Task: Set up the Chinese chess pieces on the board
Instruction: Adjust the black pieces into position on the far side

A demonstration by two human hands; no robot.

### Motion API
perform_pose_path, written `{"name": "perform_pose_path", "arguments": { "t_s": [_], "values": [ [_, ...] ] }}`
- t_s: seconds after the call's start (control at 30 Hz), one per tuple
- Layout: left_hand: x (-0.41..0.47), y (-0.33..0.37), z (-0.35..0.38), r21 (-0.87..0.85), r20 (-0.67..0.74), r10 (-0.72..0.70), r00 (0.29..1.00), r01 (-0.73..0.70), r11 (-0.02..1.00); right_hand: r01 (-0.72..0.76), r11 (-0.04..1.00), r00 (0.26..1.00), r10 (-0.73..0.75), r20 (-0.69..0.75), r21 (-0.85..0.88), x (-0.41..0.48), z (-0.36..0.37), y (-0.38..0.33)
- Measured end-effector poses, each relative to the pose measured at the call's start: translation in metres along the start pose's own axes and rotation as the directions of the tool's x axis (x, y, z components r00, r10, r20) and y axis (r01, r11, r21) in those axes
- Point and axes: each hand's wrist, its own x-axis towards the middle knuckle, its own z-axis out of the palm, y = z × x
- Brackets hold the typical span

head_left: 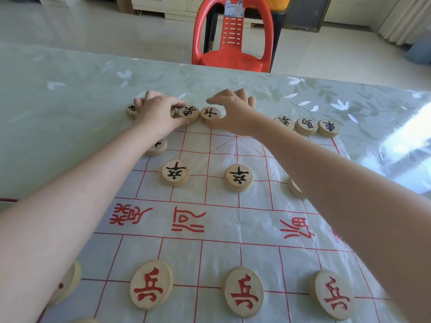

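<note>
Pale wood on crinkled plastic, laid over a glossy desk.

The chess pieces (238, 177) are smooth, light, matt wood, their characters cut in and filled with black or red paint. The board (224, 252) is a thin, shiny plastic sheet, wrinkled and printed in red. The desk (70, 101) has a glossy, leaf-patterned top. Beyond its far edge a red chair (233, 59) of shiny moulded plastic stands on a polished floor (93, 31).

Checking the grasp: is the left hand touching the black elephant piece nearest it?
Touching. The head view shows the left hand pinching the elephant piece, forefinger on its far rim, thumb on its near rim.
</note>
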Motion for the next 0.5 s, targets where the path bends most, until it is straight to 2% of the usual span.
{"name": "perform_pose_path", "arguments": {
  "t_s": [0.1,0.2,0.37,0.5],
  "values": [
    [0.004,-0.003,0.001,0.021,-0.008,0.019,1.000,-0.019,1.000,-0.007,0.999,1.000,0.007,0.003,-0.034,0.002,-0.001,0.004],
    [0.006,-0.003,0.004,0.035,-0.004,0.041,0.999,-0.041,0.999,-0.076,0.995,0.997,0.073,-0.038,-0.063,0.004,0.002,0.001],
    [0.007,0.003,0.005,0.022,-0.032,0.045,0.998,-0.044,0.999,-0.085,0.994,0.995,0.087,-0.037,0.070,-0.002,0.002,0.002],
    [0.007,0.007,0.004,0.027,-0.024,0.032,0.999,-0.031,0.999,-0.077,0.994,0.997,0.078,-0.007,0.083,-0.007,0.002,0.009]
  ]
}}
